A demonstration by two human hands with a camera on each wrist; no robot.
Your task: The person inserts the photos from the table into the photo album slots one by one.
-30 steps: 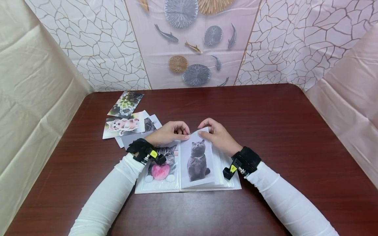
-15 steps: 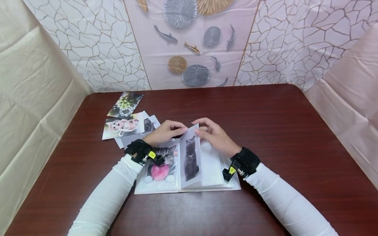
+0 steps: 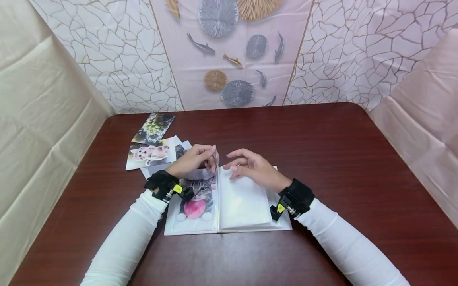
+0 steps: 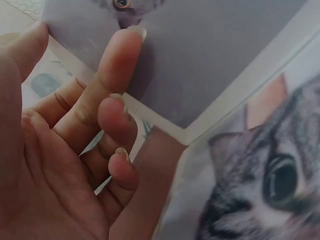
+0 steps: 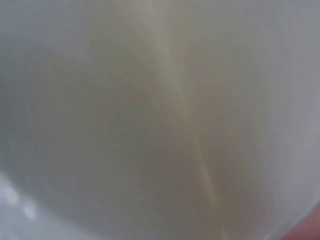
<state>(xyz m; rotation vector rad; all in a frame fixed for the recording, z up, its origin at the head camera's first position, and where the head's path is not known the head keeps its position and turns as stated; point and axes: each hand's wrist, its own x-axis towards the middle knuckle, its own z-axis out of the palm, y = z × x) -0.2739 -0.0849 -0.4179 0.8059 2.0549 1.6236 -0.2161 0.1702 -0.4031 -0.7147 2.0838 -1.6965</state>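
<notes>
An open photo album (image 3: 286,224) lies on the table, its left side showing a tabby cat photo with a pink heart (image 3: 195,202). One album page (image 4: 210,60) stands nearly upright at the spine, edge-on in the head view. My left hand (image 3: 191,159) pinches its top corner; in the left wrist view the index finger lies across its grey cat picture and the thumb tip sits at the edge. My right hand (image 3: 255,171) is over the white sleeve page (image 3: 245,202) on the right, fingers loosely bent and holding nothing. The right wrist view shows only blurred, glossy white sheet.
Several loose photos lie left of the album: a plant print (image 3: 154,128), a pink kitten print (image 3: 148,154) and others partly under it. The dark red-brown table (image 3: 340,159) ends at a patterned cloth backdrop (image 3: 236,59), with pale cloth on both sides.
The page with the grey cat has swung left from the right side to upright at the spine, baring a white sleeve. My left hand has shifted left; the right fingers have let go.
</notes>
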